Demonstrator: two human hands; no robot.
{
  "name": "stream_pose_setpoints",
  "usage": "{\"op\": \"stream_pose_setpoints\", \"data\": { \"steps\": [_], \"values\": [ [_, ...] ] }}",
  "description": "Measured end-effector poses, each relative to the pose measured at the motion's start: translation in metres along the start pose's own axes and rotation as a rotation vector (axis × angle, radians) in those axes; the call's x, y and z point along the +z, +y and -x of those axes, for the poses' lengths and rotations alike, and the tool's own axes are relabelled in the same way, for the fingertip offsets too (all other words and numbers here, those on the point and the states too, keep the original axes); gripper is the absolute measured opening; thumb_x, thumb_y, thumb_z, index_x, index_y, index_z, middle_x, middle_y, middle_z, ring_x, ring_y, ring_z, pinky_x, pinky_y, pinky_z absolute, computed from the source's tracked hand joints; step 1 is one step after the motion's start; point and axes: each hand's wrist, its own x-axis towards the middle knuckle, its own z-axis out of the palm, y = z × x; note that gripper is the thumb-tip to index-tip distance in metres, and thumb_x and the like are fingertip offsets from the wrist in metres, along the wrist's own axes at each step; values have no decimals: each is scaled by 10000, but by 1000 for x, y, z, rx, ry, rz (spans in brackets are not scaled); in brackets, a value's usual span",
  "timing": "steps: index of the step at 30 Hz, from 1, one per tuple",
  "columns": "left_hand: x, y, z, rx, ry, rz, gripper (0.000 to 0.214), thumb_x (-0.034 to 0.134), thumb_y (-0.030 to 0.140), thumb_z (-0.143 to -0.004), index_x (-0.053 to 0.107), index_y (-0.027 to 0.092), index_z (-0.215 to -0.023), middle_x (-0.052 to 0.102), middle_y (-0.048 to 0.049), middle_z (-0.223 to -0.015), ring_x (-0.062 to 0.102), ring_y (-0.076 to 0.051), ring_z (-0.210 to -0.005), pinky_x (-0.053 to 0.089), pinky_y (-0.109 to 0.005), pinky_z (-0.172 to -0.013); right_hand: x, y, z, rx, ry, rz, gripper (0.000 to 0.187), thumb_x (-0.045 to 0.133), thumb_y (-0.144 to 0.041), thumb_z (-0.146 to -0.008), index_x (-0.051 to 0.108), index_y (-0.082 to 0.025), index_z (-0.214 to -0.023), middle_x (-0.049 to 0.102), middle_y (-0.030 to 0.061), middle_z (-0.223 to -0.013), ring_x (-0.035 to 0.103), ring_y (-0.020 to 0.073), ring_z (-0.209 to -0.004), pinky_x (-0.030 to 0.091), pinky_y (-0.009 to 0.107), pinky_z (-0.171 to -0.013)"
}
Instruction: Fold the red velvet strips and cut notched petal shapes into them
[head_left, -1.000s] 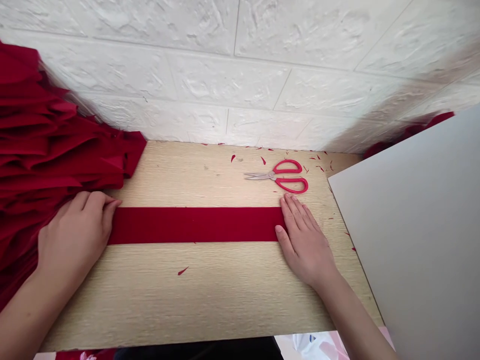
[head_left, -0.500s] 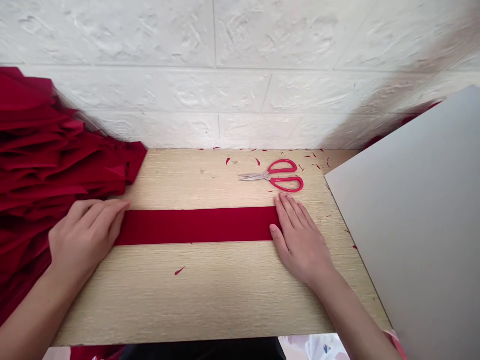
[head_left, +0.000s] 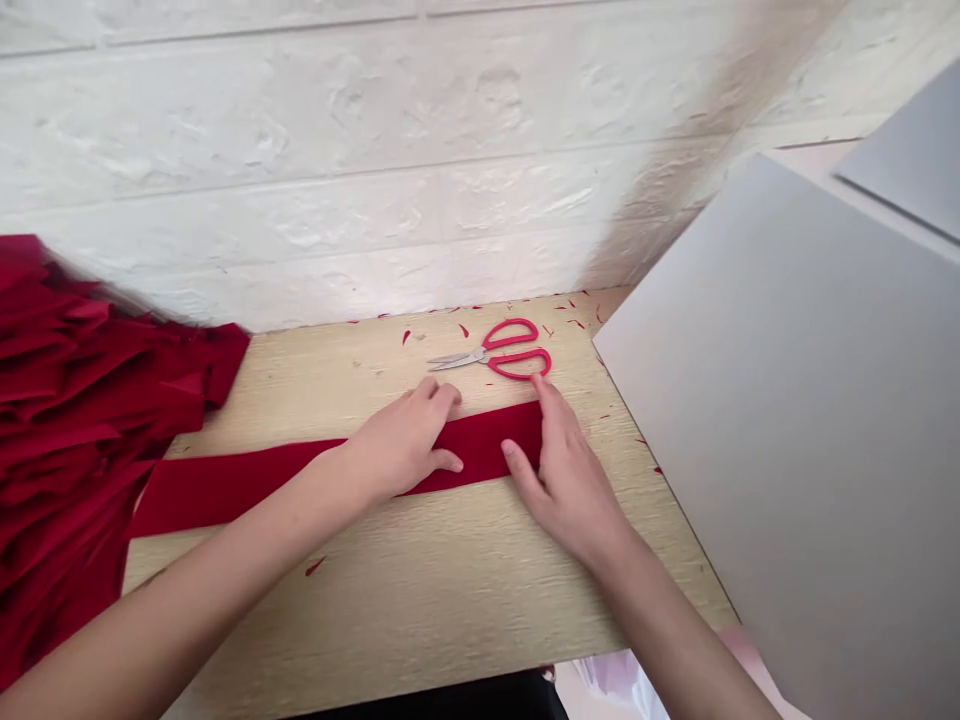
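Observation:
A dark red fabric strip (head_left: 487, 440) runs across the wooden table, its left end close to a heap of red cloth. Over the strip's middle is my left hand (head_left: 409, 435), thumb and fingers apart, with nothing gripped; whether it touches the cloth I cannot tell. At the strip's right end my right hand (head_left: 559, 465) rests on edge, thumb spread away from the fingers and the cloth's end beside the palm. Just beyond the hands lie scissors (head_left: 499, 350) with red handles, their blades pointing left and slightly parted.
The red cloth heap (head_left: 97, 400) fills the left side of the table (head_left: 420, 590). A large pale grey panel (head_left: 787, 400) stands along the right. Behind is a white brick-patterned wall (head_left: 337, 160). Small red scraps (head_left: 315, 566) are scattered about, mostly near the wall.
My left hand has left the strip's left end and moved right to its middle. My right hand has turned up from lying flat. The view has tilted and shifted right.

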Motion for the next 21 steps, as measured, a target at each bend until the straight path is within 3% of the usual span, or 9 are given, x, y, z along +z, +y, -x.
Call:
{"op": "stream_pose_setpoints", "data": {
  "steps": [4, 8, 14, 21],
  "values": [
    [-6, 0, -1, -69, -136, 67, 378, 668, 379, -832, 554, 202, -1147, 674, -94, -1096, 651, -269, -981, 493, -378, -844, -14, 10, 2, 150, 183, -145, 532, 487, -408, -987, 431, -145, -1446, 523, 198, -1438, 472, 306, -1367, 458, 525, -1096],
    [-4, 0, 3, 5, -91, 11, 259, 654, 407, -842, 631, 202, -999, 668, -90, -1023, 615, -281, -992, 476, -394, -863, -16, 15, 2, 96, 162, -199, 259, 548, -364, -965, 646, -196, -1136, 635, 143, -1257, 572, 284, -1225, 527, 471, -1002],
    [5, -1, 11, 41, 10, 20, 321, 638, 408, -848, 587, 199, -1086, 624, -107, -1148, 537, -300, -1108, 466, -441, -940, -12, 17, 0, 56, 218, -194, 62, 575, -252, -928, 618, -217, -900, 682, 99, -1033, 621, 261, -1061, 526, 431, -933],
    [0, 16, -4, 94, 19, 3, 516, 686, 492, -836, 552, 163, -1211, 610, -140, -1216, 527, -326, -1186, 438, -446, -1000, -17, 12, 1, 18, 99, -212, 105, 527, -151, -908, 596, -222, -870, 684, 49, -888, 627, 229, -903, 507, 371, -829]
  ]
}}
